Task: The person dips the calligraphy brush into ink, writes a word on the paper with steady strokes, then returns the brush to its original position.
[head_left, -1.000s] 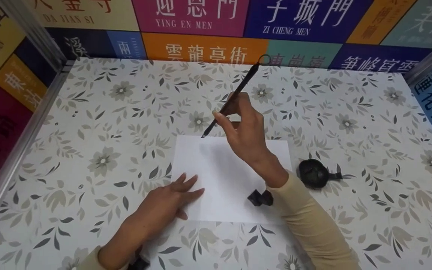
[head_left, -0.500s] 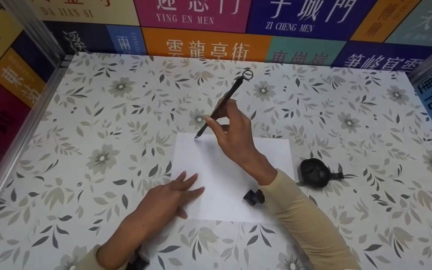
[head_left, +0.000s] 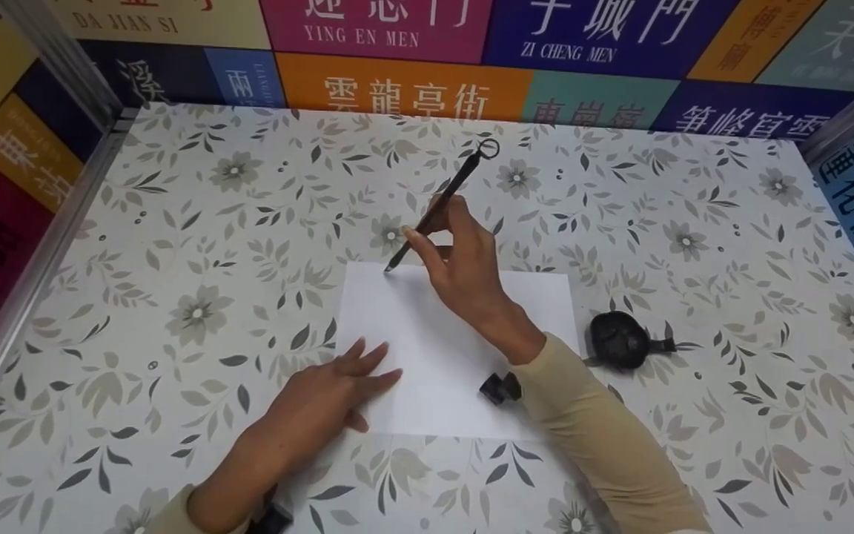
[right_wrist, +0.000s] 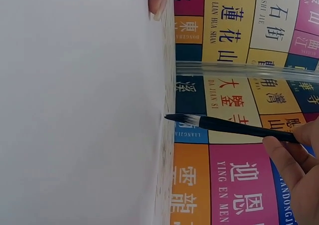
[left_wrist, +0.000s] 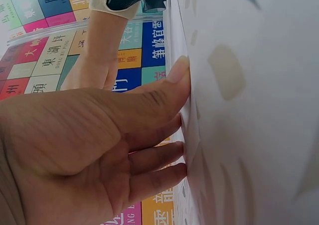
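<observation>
My right hand point(head_left: 464, 259) pinches a dark calligraphy brush point(head_left: 434, 211) between thumb and fingers, its looped end slanting up to the right. In the right wrist view the brush point(right_wrist: 239, 127) has pale bristles with a black tip, right at the surface of the paper. A white sheet of paper point(head_left: 442, 356) lies under both hands, and no marks show on it. My left hand point(head_left: 330, 393) rests on the sheet's left edge with fingers spread. From the left wrist view, the left hand's thumb and fingertips point(left_wrist: 178, 70) press down at the paper.
Right of the paper sits a round black dish with a short handle point(head_left: 620, 340), with a dark pointed tip at its far end. A floral tablecloth point(head_left: 197, 386) covers the table. Colourful panels with lettering point(head_left: 397, 81) stand along the back and sides.
The right hand has moved a little left and toward me, bringing the brush tip to the paper's top left. Over the last half second it has barely moved. The left hand stays in place.
</observation>
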